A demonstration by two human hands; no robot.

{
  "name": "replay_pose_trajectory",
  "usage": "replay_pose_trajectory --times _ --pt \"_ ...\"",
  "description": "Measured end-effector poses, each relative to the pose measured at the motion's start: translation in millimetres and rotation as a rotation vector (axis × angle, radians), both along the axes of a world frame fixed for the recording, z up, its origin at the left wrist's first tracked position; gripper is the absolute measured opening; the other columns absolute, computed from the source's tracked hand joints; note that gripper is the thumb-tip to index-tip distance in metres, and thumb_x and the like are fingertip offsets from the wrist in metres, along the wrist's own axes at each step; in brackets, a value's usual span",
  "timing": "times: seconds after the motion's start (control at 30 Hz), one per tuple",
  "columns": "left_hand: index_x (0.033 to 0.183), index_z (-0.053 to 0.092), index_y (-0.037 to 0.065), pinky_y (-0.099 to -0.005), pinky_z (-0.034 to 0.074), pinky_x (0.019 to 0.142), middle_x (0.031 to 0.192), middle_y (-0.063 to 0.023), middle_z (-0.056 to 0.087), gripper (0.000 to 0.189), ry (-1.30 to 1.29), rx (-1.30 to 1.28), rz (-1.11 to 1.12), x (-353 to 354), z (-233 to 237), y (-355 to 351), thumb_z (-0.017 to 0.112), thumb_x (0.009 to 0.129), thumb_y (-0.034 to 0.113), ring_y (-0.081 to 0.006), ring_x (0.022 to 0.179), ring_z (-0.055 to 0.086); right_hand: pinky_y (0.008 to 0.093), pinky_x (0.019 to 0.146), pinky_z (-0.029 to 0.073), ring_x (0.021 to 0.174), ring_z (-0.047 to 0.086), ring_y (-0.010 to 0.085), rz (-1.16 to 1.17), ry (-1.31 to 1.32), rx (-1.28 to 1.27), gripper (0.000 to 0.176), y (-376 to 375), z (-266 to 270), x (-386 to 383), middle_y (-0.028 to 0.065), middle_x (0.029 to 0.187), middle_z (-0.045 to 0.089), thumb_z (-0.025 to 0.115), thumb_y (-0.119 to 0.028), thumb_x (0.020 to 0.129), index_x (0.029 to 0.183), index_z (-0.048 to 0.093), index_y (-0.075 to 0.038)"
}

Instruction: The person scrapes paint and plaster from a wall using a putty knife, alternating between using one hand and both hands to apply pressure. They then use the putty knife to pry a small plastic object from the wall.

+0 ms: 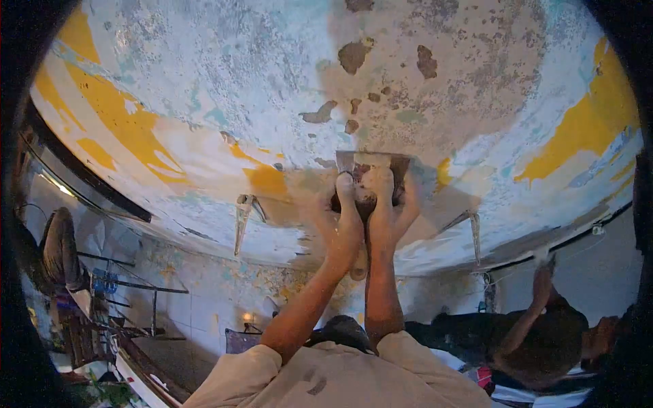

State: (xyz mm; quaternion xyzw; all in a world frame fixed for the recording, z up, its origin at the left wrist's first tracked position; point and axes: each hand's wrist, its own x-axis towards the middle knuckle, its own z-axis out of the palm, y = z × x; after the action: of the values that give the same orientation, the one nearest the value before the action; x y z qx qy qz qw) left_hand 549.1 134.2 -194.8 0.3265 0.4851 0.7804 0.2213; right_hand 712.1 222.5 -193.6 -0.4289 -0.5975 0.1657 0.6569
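Observation:
A wide-bladed scraper (364,162) lies with its blade edge against a patchy painted surface (272,81). My left hand (337,207) grips the scraper on one side, its thumb stretched up along the blade. On the other side my right hand (396,197) is closed around it in the same way, thumb on the blade. The handle's end pokes out below, between my wrists. Around the blade the surface shows bare plaster, brown pits and torn remains of white and yellow paint. The fingers behind the blade are mostly hidden.
Two metal brackets (243,221) (471,228) jut out on either side of my arms. At the right, another person (544,333) has an arm raised to the surface. Someone's legs (62,245) appear at the left, near a metal frame (155,291).

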Motion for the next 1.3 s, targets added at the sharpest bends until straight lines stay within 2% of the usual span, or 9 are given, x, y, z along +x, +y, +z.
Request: replay_pose_trajectory --times 0.13,0.43,0.63,0.73,0.83,0.93,1.03,1.17,1.3 --pt "0.074 0.058 0.003 -0.0246 0.036 0.054 0.066 0.0035 0.052 0.037 0.125 0.145 0.122 -1 14 11 0.056 0.104 0.024 -0.0044 0.062 0.044 0.0389 0.088 0.05 0.099 0.064 0.0292 0.019 0.013 0.033 0.047 9 4 11 0.0221 0.111 0.065 0.068 -0.023 0.091 0.125 0.056 0.008" --pt "0.07 0.052 0.002 -0.0253 0.034 0.057 0.065 0.0039 0.048 0.04 -0.029 0.074 0.059 -2 29 9 0.057 0.104 0.022 -0.0055 0.065 0.041 0.0388 0.088 0.05 0.098 0.064 0.0289 0.034 -0.015 0.022 0.046 19 6 14 0.0218 0.11 0.066 0.068 -0.023 0.092 0.124 0.056 0.008" --pt "0.074 0.064 -0.002 -0.0279 0.035 0.053 0.062 0.0013 0.052 0.039 0.209 0.147 0.221 -13 32 13 0.059 0.102 0.024 -0.0065 0.059 0.042 0.0387 0.088 0.05 0.098 0.064 0.0287 0.038 -0.013 0.06 0.046 19 19 8 0.0216 0.11 0.066 0.067 -0.023 0.092 0.124 0.057 0.008" --pt "0.072 0.058 0.001 -0.0267 0.037 0.057 0.066 0.0019 0.054 0.036 0.113 0.001 0.008 -22 46 2 0.062 0.102 0.02 -0.0063 0.064 0.044 0.0387 0.088 0.05 0.098 0.064 0.0286 0.04 -0.012 0.062 0.045 17 18 -1 0.0215 0.11 0.066 0.067 -0.023 0.092 0.124 0.057 0.008" --pt "0.078 0.065 -0.002 -0.0278 0.036 0.053 0.059 0.0026 0.05 0.036 0.24 0.199 0.203 -19 38 11 0.058 0.102 0.024 -0.0064 0.058 0.042 0.0386 0.087 0.05 0.098 0.064 0.0285 0.048 -0.006 0.082 0.045 14 21 9 0.0214 0.11 0.066 0.067 -0.023 0.092 0.123 0.057 0.008" --pt "0.079 0.065 -0.002 -0.0274 0.037 0.054 0.06 0.0018 0.052 0.036 0.195 0.086 0.093 -18 51 3 0.058 0.103 0.024 -0.0065 0.059 0.044 0.0386 0.087 0.05 0.098 0.065 0.0284 0.05 -0.011 0.087 0.045 20 26 2 0.0213 0.11 0.066 0.067 -0.023 0.092 0.123 0.057 0.008" --pt "0.078 0.064 -0.002 -0.0275 0.039 0.054 0.06 0.0017 0.052 0.036 0.288 0.083 0.088 -28 46 5 0.057 0.103 0.024 -0.0065 0.059 0.044 0.0386 0.087 0.05 0.098 0.065 0.0283 0.051 -0.025 0.074 0.044 26 28 10 0.0212 0.109 0.066 0.067 -0.023 0.092 0.123 0.058 0.008" --pt "0.074 0.061 -0.003 -0.0291 0.04 0.058 0.064 0.0006 0.053 0.038 0.023 -0.049 0.066 -28 -7 -7 0.056 0.103 0.022 -0.0081 0.062 0.046 0.0385 0.087 0.05 0.097 0.065 0.0281 0.06 -0.03 0.083 0.044 3 18 -7 0.0211 0.109 0.067 0.067 -0.023 0.092 0.123 0.058 0.008" --pt "0.075 0.062 -0.002 -0.0278 0.04 0.058 0.067 0.0 0.057 0.038 0.07 -0.014 0.102 -34 0 -4 0.054 0.104 0.022 -0.0075 0.063 0.048 0.0385 0.087 0.05 0.097 0.065 0.028 0.057 -0.055 0.056 0.044 14 15 2 0.0209 0.109 0.067 0.067 -0.023 0.092 0.122 0.058 0.008"
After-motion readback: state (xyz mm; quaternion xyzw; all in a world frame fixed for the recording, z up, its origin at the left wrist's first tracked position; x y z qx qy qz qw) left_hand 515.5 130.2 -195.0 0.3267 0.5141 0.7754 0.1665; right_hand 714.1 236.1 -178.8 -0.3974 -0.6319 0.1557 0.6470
